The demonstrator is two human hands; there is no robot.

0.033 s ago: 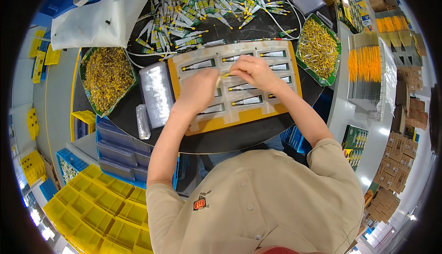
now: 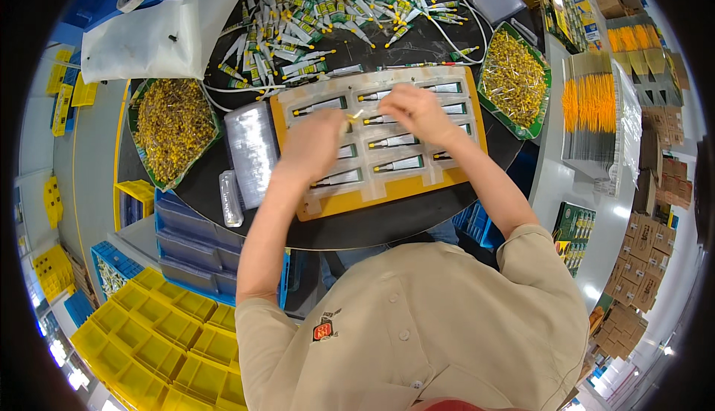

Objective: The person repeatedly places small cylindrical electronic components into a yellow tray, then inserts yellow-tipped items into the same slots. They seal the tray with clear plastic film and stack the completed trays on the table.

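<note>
Over a yellow-edged board (image 2: pixel 350 204) with pale moulded pockets, both my hands work close together. My left hand (image 2: pixel 316 143) is closed, with a small yellow-and-clear piece (image 2: pixel 354 115) at its fingertips. Beside it, my right hand (image 2: pixel 418 115) has its fingers pinched together; what is in them, if anything, is hidden. Small tubes with dark, yellow-tipped nozzles lie in the pockets, such as one white-bodied tube (image 2: pixel 399 163) in the near row. My hands cover part of the middle rows.
A heap of small tubes (image 2: pixel 305 27) covers the far table. Trays of small yellow-tipped pieces stand left (image 2: pixel 175 132) and right (image 2: pixel 514 76). Left of the board lie stacked clear plastic blisters (image 2: pixel 252 150) and a slim clear packet (image 2: pixel 230 199). Yellow bins (image 2: pixel 149 329) sit lower left.
My hands have drawn slightly apart. The right hand has moved a little up and right, and the left a little left, uncovering more of the tubes between them.
</note>
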